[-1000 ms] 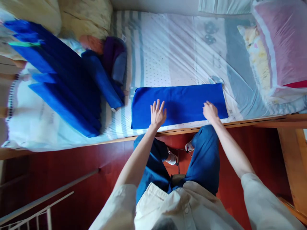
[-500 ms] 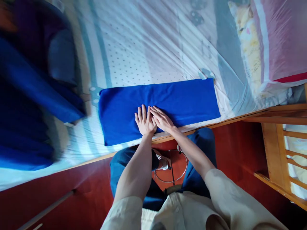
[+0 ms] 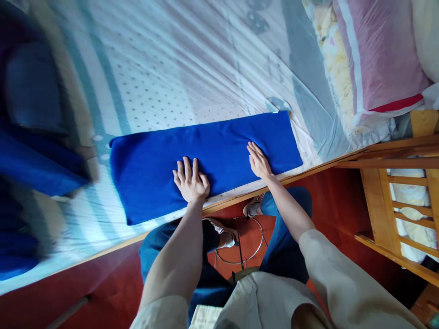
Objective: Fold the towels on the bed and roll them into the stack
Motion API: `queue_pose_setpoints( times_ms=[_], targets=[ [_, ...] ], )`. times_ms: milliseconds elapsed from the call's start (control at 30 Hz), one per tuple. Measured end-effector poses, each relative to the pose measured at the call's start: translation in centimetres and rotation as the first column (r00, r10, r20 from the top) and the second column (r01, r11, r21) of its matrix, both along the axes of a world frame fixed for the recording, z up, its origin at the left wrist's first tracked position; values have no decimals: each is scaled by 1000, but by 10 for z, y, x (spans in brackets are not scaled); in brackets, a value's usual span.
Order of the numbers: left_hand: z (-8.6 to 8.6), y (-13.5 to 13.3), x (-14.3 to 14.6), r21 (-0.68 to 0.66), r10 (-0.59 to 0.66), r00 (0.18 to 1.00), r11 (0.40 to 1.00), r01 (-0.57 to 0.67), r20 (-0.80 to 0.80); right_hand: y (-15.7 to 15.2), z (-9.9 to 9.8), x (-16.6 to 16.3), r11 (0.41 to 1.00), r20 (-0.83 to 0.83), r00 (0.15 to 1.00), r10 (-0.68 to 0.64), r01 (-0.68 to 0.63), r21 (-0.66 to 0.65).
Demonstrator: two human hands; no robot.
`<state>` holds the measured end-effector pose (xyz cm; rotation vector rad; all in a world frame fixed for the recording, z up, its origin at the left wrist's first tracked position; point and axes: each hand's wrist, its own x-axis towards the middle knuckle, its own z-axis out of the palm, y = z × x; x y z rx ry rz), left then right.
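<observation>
A blue towel [image 3: 212, 151], folded into a long strip, lies on the patterned bed sheet [image 3: 192, 73] close to the wooden bed edge [image 3: 308, 170]. My left hand [image 3: 190, 181] rests flat on the strip a little left of its middle, fingers stretched out. My right hand [image 3: 259, 160] lies flat on the strip's right part, fingers together and extended. Neither hand holds anything.
More blue towels [image 3: 30, 160] are piled blurred at the left of the bed. A pink and yellow pillow [image 3: 373, 59] lies at the upper right. A wooden slatted frame [image 3: 398, 205] stands at the right. My legs hang over a red floor [image 3: 106, 292].
Half a second ago both hands met at the towel's middle. They have since slid apart along the strip, the right hand going further right. The view has swung rightward.
</observation>
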<state>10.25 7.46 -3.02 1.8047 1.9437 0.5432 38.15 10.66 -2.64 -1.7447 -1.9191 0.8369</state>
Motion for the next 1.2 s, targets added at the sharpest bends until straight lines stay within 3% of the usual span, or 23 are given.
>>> queue_pose_setpoints(
  times_ms=[333, 500, 633, 733, 800, 867, 933, 1033, 1100, 1200],
  targets=[
    [-4, -1, -1, 48, -20, 997, 999, 23, -78, -7, 4, 128, 971, 262, 936, -236, 218, 94],
    [-3, 0, 0, 7, -12, 998, 1000, 13, -64, -3, 8, 148, 967, 384, 887, -256, 235, 102],
    [0, 2, 1, -53, -11, 999, 999, 9, -49, 6, 12, 144, 945, 427, 846, -319, 317, 78],
    [2, 3, 1, -84, -19, 999, 996, 16, -42, 18, 13, 105, 895, 429, 793, -432, 434, 100],
    [2, 5, 1, -101, -18, 999, 995, 14, -40, 22, 11, 52, 894, 394, 807, -440, 434, 110],
    [2, 6, 1, -119, -19, 1000, 993, 17, -18, 20, 6, -17, 945, 305, 895, -326, 317, 83],
    [1, 6, 0, -124, -20, 1000, 992, 22, 16, 13, -2, -89, 992, 168, 977, -129, 127, 23],
    [-3, 7, -1, -95, -11, 999, 995, 15, 46, 3, -13, -163, 998, 97, 993, 70, -69, -16],
    [-6, 8, -1, -70, -2, 999, 998, 5, 39, 0, -18, -180, 996, 145, 986, 79, -83, 23],
    [-10, 7, -1, -46, 1, 1000, 999, 0, 11, -1, -21, -170, 989, 187, 977, 101, -119, 86]
  ],
)
